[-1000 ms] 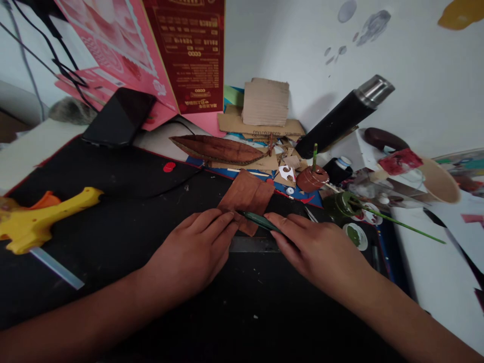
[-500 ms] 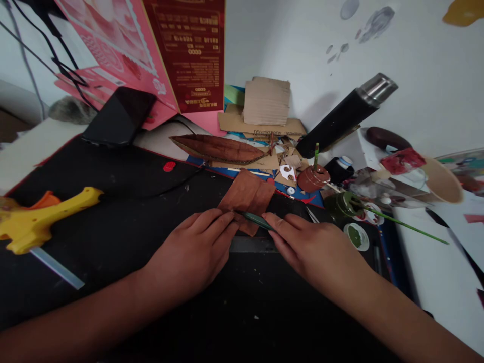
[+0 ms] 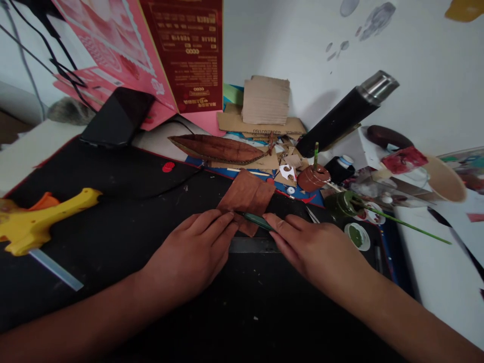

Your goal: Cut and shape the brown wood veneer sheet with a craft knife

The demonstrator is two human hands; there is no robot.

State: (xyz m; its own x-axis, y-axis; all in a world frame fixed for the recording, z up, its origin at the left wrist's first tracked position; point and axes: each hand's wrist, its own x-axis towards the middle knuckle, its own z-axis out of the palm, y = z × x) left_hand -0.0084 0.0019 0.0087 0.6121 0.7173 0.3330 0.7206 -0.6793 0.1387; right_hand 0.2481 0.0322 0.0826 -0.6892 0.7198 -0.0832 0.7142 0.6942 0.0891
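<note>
Head view: hardly changed from a second ago, so same stage of work; resting left hand (image 3: 191, 252), fingers together, grip unclear, on brown sheet (image 3: 249, 191) on black mat (image 3: 151, 227); pinching green tool (image 3: 257, 220) in right hand (image 3: 321, 247).

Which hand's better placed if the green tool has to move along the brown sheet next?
Probably the right hand: it grips the green tool, whose far end points at the brown sheet. The left hand seems occupied, its fingertips at the sheet's near left edge.
</note>
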